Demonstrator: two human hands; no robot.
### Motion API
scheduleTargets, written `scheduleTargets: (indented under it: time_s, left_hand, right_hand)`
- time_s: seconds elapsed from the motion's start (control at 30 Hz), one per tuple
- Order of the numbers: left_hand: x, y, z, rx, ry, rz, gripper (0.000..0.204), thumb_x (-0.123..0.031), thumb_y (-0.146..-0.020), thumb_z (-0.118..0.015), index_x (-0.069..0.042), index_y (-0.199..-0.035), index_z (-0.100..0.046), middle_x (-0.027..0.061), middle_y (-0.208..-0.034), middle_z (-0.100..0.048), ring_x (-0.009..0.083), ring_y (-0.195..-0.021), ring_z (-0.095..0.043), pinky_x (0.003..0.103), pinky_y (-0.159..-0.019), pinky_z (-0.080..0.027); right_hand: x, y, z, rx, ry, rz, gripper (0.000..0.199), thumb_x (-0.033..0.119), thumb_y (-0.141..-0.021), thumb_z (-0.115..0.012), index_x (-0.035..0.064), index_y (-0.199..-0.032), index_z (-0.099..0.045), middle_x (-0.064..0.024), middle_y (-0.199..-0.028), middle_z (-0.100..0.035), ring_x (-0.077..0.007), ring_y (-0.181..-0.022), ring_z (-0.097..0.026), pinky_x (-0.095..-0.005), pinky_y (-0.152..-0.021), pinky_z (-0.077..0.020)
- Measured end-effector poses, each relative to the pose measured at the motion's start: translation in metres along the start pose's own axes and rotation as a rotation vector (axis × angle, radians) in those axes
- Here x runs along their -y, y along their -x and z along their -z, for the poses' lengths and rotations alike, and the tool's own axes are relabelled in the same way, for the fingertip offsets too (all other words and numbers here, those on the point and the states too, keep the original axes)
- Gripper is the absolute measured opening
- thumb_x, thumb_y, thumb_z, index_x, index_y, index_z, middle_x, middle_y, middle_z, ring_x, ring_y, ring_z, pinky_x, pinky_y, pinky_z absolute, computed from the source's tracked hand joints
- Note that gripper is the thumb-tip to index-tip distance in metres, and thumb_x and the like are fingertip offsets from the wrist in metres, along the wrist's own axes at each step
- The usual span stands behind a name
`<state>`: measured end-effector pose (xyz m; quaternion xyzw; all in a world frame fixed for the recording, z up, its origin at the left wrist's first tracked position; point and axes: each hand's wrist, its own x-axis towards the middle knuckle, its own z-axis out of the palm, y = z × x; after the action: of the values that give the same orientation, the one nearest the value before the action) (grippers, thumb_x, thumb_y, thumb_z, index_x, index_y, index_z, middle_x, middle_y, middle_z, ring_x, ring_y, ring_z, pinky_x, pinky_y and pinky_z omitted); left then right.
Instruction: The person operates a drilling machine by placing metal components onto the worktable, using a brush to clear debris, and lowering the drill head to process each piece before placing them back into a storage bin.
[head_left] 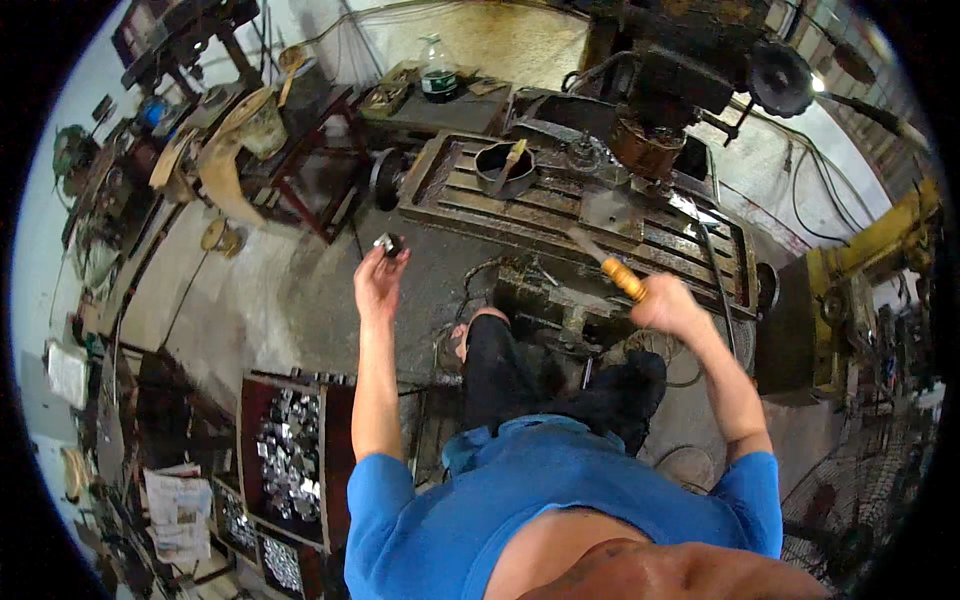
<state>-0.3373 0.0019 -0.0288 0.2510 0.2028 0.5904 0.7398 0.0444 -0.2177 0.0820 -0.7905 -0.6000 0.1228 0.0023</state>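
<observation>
Item: our left hand pinches a small metal part aloft; right hand grips a wooden-handled tool (blade over the machine table). Step: between pieces; seating needs care.

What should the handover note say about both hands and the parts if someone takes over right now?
Left hand: raised, pinching a small shiny metal part at the fingertips.
Right hand: gripping an orange-handled tool with a flat metal blade, blade pointed at the slotted, rust-stained machine table.
On that table: a dark round metal bowl with a brush in it.
Lower left: dark tray of shiny metal parts.
Done: one part in hand.
Left: nothing is mounted on the table where the blade points.
</observation>
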Motion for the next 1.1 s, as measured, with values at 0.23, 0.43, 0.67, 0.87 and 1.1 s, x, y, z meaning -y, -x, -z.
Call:
scheduleTargets:
  time_s: [0.23,0.43,0.67,0.87,1.1]
  left_hand:
    - [0.004,0.021,-0.029,-0.017,0.04,0.021,0.022,-0.01,-0.077,-0.056,0.004,-0.093,-0.055,0.0194,-0.096,-0.06,0.026,-0.077,-0.059,0.037,-0.08,-0.047]
    - [-0.013,0.049,-0.016,0.034,-0.088,-0.119,0.02,-0.001,-0.076,-0.057,0.006,-0.093,-0.052,0.0159,-0.089,-0.059,0.0246,-0.078,-0.058,0.04,-0.082,-0.047]
    - [-0.013,0.082,-0.017,-0.156,-0.198,-0.023,0.019,-0.017,-0.083,-0.058,-0.001,-0.092,-0.054,0.0037,-0.07,-0.053,0.0156,-0.061,-0.049,0.03,-0.06,-0.043]
    - [0.015,0.069,-0.019,-0.132,-0.327,0.137,0.022,-0.025,-0.082,-0.058,-0.004,-0.089,-0.055,0.0025,-0.06,-0.051,0.0131,-0.048,-0.045,0.028,-0.049,-0.039]
    - [0.064,0.035,-0.075,-0.014,-0.412,0.258,0.02,-0.019,-0.08,-0.057,0.0,-0.087,-0.053,0.0061,-0.059,-0.051,0.017,-0.049,-0.05,0.029,-0.046,-0.039]
  right_hand:
    - [0.125,0.004,-0.017,-0.02,-0.129,0.411,0.03,0.023,-0.052,-0.056,-0.0024,-0.068,-0.06,-0.0255,-0.071,-0.059,-0.0392,-0.071,-0.059,-0.0433,-0.067,-0.0482]
    - [0.158,0.003,-0.015,0.027,-0.155,0.402,0.031,0.022,-0.051,-0.056,-0.0023,-0.069,-0.063,-0.0238,-0.073,-0.06,-0.0374,-0.072,-0.06,-0.0403,-0.066,-0.0496]
    - [0.156,0.031,-0.012,0.166,-0.214,0.462,0.035,0.024,-0.051,-0.058,-0.0024,-0.073,-0.064,-0.0224,-0.072,-0.061,-0.0359,-0.072,-0.061,-0.0395,-0.065,-0.0498]
    - [0.115,0.045,-0.017,0.207,-0.257,0.472,0.034,0.023,-0.051,-0.058,-0.0027,-0.072,-0.063,-0.0225,-0.073,-0.061,-0.0359,-0.07,-0.061,-0.0407,-0.064,-0.0496]
    - [-0.026,0.017,0.008,-0.164,-0.232,-0.274,0.037,0.029,-0.058,-0.058,0.0015,-0.082,-0.064,-0.0206,-0.085,-0.063,-0.0329,-0.081,-0.062,-0.0398,-0.074,-0.0491]
